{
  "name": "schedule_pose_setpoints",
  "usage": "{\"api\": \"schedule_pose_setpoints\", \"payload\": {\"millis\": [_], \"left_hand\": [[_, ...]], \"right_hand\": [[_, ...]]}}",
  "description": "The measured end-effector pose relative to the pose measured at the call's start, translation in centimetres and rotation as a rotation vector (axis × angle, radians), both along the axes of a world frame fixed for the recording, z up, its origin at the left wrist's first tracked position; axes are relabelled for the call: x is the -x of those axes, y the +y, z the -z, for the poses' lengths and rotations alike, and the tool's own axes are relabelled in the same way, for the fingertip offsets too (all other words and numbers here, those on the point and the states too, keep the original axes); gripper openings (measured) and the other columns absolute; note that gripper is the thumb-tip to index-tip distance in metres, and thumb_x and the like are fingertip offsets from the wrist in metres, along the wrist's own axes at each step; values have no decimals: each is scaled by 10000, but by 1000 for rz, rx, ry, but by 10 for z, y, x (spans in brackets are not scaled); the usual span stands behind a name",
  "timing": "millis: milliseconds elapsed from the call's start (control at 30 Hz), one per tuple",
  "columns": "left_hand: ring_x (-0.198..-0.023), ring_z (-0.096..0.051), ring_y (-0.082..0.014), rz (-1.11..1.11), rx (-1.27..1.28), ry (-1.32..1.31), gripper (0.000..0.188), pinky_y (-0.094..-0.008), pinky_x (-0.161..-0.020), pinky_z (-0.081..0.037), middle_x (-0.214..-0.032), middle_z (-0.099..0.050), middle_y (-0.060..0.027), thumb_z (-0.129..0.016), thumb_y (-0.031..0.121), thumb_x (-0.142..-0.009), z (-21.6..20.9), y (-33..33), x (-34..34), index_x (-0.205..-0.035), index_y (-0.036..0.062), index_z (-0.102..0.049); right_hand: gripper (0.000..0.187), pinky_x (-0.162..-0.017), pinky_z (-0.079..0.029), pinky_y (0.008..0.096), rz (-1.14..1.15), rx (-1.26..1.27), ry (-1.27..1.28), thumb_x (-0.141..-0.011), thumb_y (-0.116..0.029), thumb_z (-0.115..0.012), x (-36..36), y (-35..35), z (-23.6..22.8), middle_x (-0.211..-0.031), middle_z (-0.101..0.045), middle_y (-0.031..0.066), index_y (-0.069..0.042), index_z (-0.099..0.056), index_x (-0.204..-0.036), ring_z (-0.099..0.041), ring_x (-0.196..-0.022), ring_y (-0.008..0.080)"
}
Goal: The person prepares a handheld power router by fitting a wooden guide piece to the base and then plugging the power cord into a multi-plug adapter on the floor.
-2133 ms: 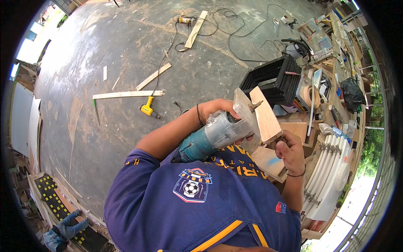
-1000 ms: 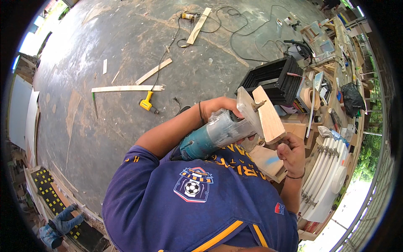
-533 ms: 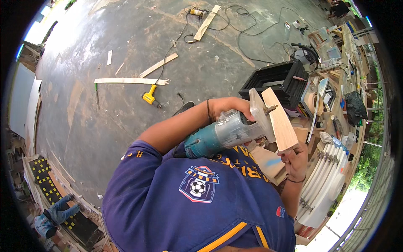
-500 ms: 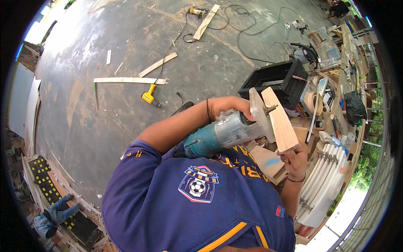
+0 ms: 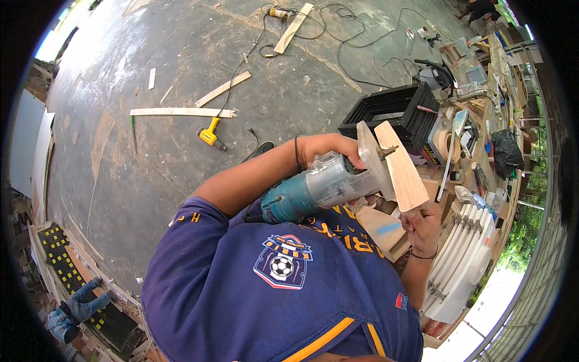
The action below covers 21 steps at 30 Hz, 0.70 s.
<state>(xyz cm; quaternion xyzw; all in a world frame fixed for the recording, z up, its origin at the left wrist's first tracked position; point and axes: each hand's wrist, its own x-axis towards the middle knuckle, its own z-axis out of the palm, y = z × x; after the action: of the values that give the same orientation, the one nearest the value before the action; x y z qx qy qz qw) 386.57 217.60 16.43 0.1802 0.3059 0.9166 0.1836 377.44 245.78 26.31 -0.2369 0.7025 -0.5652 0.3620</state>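
My left hand [image 5: 338, 149] is wrapped around a teal and clear-plastic handheld router [image 5: 310, 192], which lies sideways against my chest. Its clear base plate [image 5: 371, 163] faces a pale wooden block [image 5: 404, 175] with rounded corners. The router bit [image 5: 389, 151] sticks out beside the block's edge; whether they touch I cannot tell. At the block's lower end, my right hand [image 5: 422, 226] is closed, fingers curled against the wood. Behind the tool, a wooden piece with a blue smear [image 5: 386, 228] shows in part.
A black crate [image 5: 386, 111] stands beyond the block, next to a cluttered bench [image 5: 491, 108]. White panels with clamps [image 5: 461, 259] lie at right. On the floor are a yellow heat gun [image 5: 211, 134], wooden strips [image 5: 181, 112] and cables [image 5: 356, 45]. Another person [image 5: 78, 311] is at lower left.
The block's lower end has risen slightly and turned, and my right hand's fingers have curled tighter. My left hand keeps its hold on the router. The whole view has shifted a little.
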Motion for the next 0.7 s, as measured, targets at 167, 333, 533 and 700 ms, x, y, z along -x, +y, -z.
{"api": "schedule_pose_setpoints", "payload": {"millis": [167, 333, 533, 700], "left_hand": [[-989, -638, -288, -10, 61, 51, 389, -425, -867, -531, -1136, -613, -216, -597, 129, -840, -12, 0, -1, -1179, -59, -561], [-966, -638, -352, -136, 300, 177, 450, -486, -842, -535, -1133, -600, -247, -567, 127, -830, -18, -1, -3, -1232, -65, -503], [-1084, -584, -247, 266, -303, -268, 465, -390, -925, -475, -1221, -586, -167, -720, 83, -791, -9, -6, 0, -1208, -52, -568], [-1070, -596, -296, 130, -249, 23, 408, -446, -904, -490, -1193, -597, -194, -649, 105, -846, -13, -4, -5, -1200, -76, -561]], "right_hand": [[417, -433, -288, 209, 13, 20, 3, -818, -359, -727, -1, -1, 1, -566, -474, -18, -9, -529, -708, -395, -479, 46], [400, -436, -291, 207, -8, 25, -2, -822, -348, -722, -3, -2, -4, -571, -482, -20, -6, -534, -732, -401, -481, 44], [397, -442, -297, 203, -7, -20, 23, -823, -366, -713, -2, -2, -4, -584, -499, -14, -1, -565, -766, -410, -489, 41], [425, -451, -324, 193, 6, -5, 6, -820, -385, -713, -6, -8, -9, -623, -566, 2, 24, -623, -892, -440, -501, 35]]}}
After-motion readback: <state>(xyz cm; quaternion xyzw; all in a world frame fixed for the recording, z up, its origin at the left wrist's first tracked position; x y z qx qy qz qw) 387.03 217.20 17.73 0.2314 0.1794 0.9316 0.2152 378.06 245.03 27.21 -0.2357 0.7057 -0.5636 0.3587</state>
